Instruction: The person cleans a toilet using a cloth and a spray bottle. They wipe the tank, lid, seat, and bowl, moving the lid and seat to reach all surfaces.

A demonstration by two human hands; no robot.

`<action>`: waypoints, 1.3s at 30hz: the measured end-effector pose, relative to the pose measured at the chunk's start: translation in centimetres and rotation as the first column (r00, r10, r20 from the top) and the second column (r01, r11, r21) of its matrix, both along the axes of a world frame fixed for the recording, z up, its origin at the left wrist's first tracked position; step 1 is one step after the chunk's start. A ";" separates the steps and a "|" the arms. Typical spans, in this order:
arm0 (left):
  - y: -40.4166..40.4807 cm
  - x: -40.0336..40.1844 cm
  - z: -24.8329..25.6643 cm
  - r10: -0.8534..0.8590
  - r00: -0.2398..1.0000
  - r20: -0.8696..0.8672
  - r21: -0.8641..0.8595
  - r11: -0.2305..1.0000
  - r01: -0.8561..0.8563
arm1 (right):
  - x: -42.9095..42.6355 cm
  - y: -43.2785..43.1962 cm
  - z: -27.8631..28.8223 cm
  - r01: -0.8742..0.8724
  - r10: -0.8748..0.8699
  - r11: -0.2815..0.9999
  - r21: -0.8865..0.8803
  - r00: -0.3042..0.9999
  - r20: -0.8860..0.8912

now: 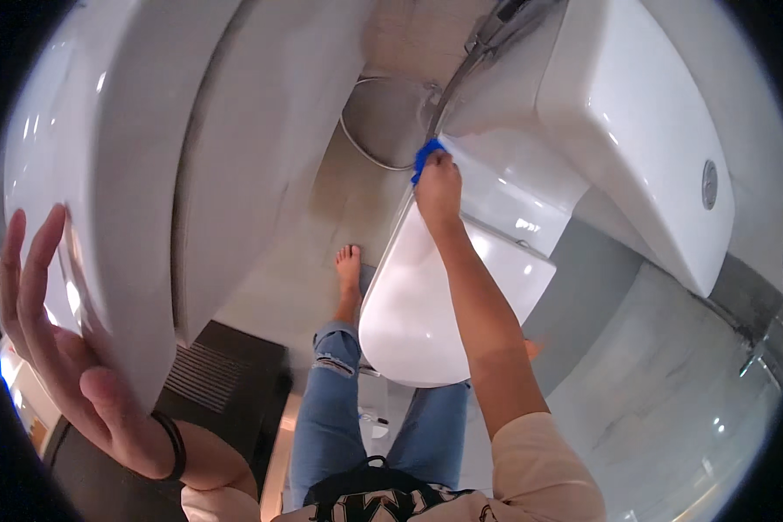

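My right hand (439, 186) grips a blue cloth (425, 156) at the rear left corner of a white toilet, beside the closed lid (411, 307). The forearm crosses above the lid. At the far left, my left hand (52, 339) holds nothing; its fingers are apart, and the fingertips are at the glossy rim of a white washbasin (130, 163). Whether they touch it I cannot tell. The white cistern (633, 130) with a round metal flush button (709, 184) rises at the upper right.
A metal shower hose (365, 150) loops down near the wall behind the toilet. A dark cabinet (261, 365) with a slatted panel stands below the basin at lower left. A metal fitting (757, 362) is on the right. My bare foot is on the tiled floor (287, 280).
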State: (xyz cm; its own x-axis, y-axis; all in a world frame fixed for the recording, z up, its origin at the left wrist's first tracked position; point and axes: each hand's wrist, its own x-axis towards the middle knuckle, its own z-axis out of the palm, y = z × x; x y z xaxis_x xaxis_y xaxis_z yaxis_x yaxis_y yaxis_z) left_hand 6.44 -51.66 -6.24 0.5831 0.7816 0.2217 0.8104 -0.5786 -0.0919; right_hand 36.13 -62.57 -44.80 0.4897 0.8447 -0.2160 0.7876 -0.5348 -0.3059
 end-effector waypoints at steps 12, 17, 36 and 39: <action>-14.5 8.1 -14.0 0.484 0.592 0.644 -0.736 0.603 0.308 | -5.7 -7.2 16.7 0.314 0.078 0.869 0.382 0.676 -0.733; -15.6 17.0 -16.5 0.807 -0.034 0.590 -0.722 0.546 0.425 | -3.8 -7.8 24.2 -0.038 0.271 0.874 0.485 0.866 -0.420; -3.3 26.8 -23.6 0.300 0.198 0.933 -0.359 0.799 0.483 | 18.4 -12.7 31.2 0.055 -0.360 0.533 0.844 0.918 0.167; -4.3 25.0 -15.0 0.267 0.073 0.961 -0.264 0.803 0.534 | 18.5 -13.1 31.1 0.006 -0.331 0.584 0.812 0.915 0.232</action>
